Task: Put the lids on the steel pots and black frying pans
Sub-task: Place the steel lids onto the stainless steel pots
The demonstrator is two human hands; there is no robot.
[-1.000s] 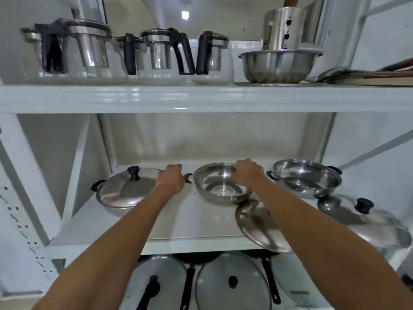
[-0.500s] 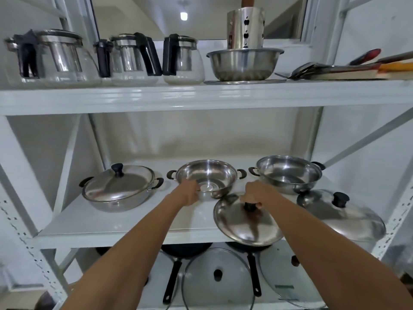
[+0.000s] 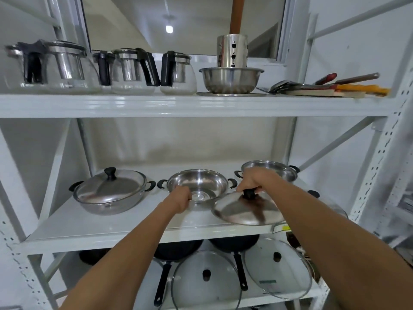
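On the middle shelf stand three steel pots. The left pot wears its lid. The middle pot is uncovered; my left hand grips its near rim. My right hand holds the black knob of a steel lid, tilted just right of the middle pot and above the shelf's front. The right pot is uncovered and partly hidden by my right hand. Another lid's knob peeks out behind my right forearm. Below lie black frying pans and glass lids.
The top shelf carries glass teapots, a steel bowl, a perforated steel utensil holder and utensils. White perforated uprights and diagonal braces frame the rack on both sides.
My left hand moved from the middle pot's left handle to its near rim. My right hand left the pot's rim, took the steel lid by its knob and lifted it.
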